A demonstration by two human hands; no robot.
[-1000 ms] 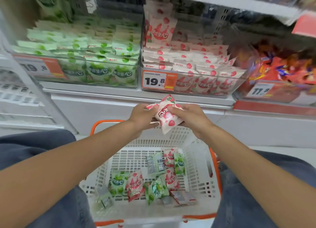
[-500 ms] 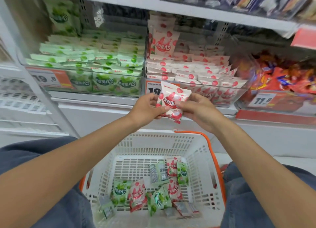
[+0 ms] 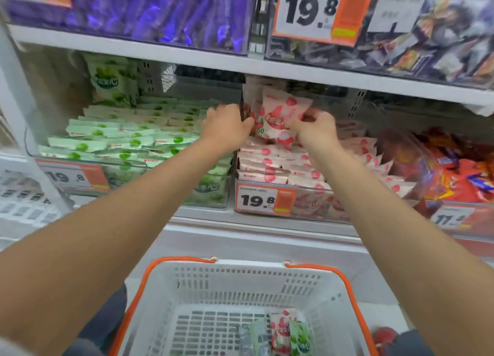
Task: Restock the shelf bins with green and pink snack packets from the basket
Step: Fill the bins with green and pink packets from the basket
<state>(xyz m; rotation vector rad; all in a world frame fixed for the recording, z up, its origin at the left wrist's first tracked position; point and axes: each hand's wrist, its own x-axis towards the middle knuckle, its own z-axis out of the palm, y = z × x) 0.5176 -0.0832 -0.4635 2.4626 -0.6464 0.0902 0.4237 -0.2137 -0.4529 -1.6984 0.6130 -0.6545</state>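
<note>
Both hands pinch one pink snack packet (image 3: 280, 114): left hand (image 3: 227, 128) at its 9 o'clock edge, right hand (image 3: 316, 130) at 3 o'clock, over the pink bin (image 3: 310, 198), 12 o'clock from the basket (image 3: 248, 263).

A pink packet (image 3: 280, 112) is held upright over the full pink bin (image 3: 307, 207); some mixed packets (image 3: 283, 331) lie in the basket (image 3: 248, 265).

The white shelf (image 3: 267, 228) before me carries three clear bins side by side: a green-packet bin (image 3: 120, 172) at my left, a pink-packet bin (image 3: 307, 203) in the middle, and a red-snack bin (image 3: 467, 214) at my right.
</note>
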